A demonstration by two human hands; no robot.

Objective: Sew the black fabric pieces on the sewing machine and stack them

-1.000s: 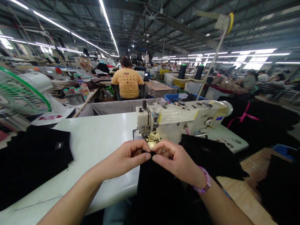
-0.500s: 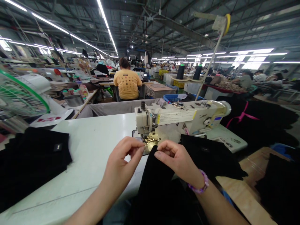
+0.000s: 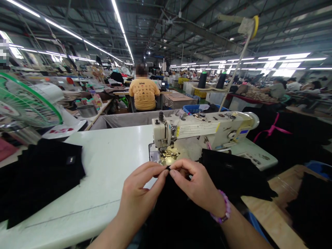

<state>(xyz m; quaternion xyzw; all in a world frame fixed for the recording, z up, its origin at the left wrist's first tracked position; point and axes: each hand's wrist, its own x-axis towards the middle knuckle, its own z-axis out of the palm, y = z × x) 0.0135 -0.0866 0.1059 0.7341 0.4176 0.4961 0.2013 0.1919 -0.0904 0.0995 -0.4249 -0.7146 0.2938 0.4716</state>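
A length of black fabric (image 3: 178, 214) hangs from both hands, in front of the sewing machine (image 3: 192, 129). Its top edge is pinched between thumb and finger of my left hand (image 3: 145, 185). Right beside it, my right hand (image 3: 195, 183), with a purple beaded bracelet at the wrist, grips the same edge; the fingertips of the two hands almost touch. Just beyond them lies the lit needle plate area (image 3: 169, 154) under the machine head. To the right of the needle, a stack of black pieces (image 3: 233, 173) with a small label rests on the table.
More labelled black pieces (image 3: 49, 173) lie on the left of the pale table (image 3: 109, 166). A green fan (image 3: 31, 100) stands at far left. Thread cones (image 3: 202, 80) sit behind the machine. A wooden board (image 3: 269, 207) is at right. A person in a yellow shirt (image 3: 144, 93) sits ahead.
My left hand has come across to the right and now pinches the fabric edge beside my right hand. Both hands sit slightly lower, a little away from the needle. The view has shifted slightly.
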